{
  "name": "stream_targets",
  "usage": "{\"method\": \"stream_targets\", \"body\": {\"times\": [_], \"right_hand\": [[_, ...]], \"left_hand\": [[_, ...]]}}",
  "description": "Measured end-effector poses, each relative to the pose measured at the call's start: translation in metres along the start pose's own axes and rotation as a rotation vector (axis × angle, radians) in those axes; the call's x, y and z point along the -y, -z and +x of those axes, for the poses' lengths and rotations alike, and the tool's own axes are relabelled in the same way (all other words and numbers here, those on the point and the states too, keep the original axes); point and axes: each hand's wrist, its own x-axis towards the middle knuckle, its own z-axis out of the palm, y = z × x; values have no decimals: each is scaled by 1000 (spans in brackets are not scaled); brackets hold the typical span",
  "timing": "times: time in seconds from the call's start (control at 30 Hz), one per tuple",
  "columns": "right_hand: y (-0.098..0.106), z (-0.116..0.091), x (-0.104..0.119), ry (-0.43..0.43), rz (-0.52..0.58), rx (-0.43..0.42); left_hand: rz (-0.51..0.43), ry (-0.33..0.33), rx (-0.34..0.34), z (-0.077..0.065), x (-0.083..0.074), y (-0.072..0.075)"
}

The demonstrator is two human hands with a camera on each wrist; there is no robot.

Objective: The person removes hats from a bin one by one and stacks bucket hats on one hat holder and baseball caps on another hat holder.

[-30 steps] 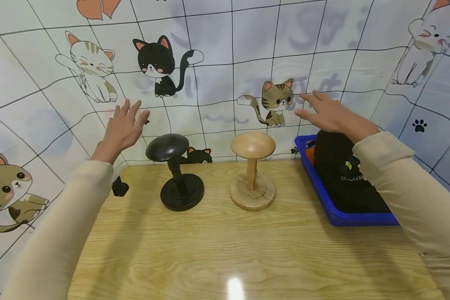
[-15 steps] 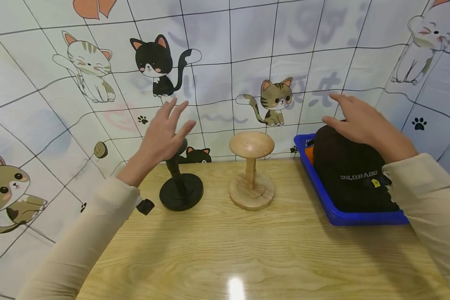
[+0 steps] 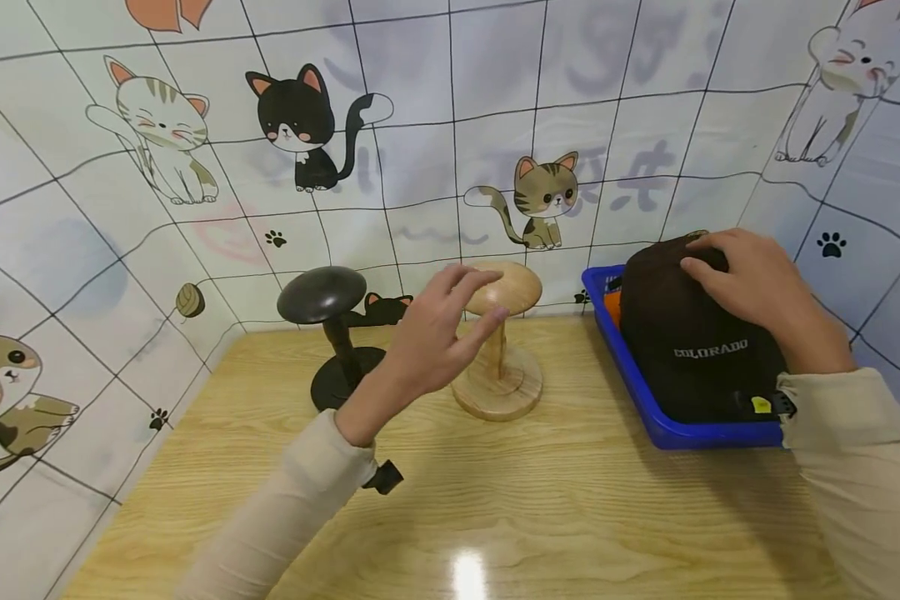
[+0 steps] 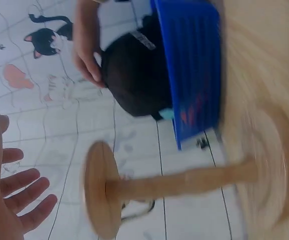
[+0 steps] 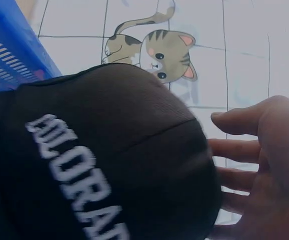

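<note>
A black cap (image 3: 667, 312) with white "COLORADO" lettering sits in a blue basket (image 3: 697, 435) on the right. My right hand (image 3: 761, 279) is at the top of its crown. In the right wrist view, the fingers reach behind the crown (image 5: 149, 130) while the thumb stands apart from it. My left hand (image 3: 438, 333) is in the air with spread fingers, holding nothing. It overlaps the light wooden mushroom-shaped stand (image 3: 517, 292) in the head view. The left wrist view shows that hand beyond the stand's round top (image 4: 102, 190), apart from it.
A black stand (image 3: 322, 293) of the same shape is on the wooden table (image 3: 570, 517), left of the light one. Something orange (image 3: 612, 304) shows inside the basket's left side. A wall covering (image 3: 420, 100) printed with cartoon cats rises behind the table.
My left hand has moved right, from left of the black stand past it to the light stand. My right hand has moved right, then down to the cap's crown.
</note>
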Motion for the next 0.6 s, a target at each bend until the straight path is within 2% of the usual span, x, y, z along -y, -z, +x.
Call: {"method": "stream_targets", "body": {"times": [0.1,0.23,0.4,0.6], "right_hand": [[-7,-8,-3,-33,53,-46],[-14,-15,-3,-78,100,-122],[-21,-15,2,-85,73,-206],[-30,-14,7,-139,7,-224]], "left_hand": [[-98,11,-18,-2,-14,-18],[-228,83,25,-6,-32,-46],[-371,199,155,-10,-47,-83],[-492,328,312,-15,-62,-133]]}}
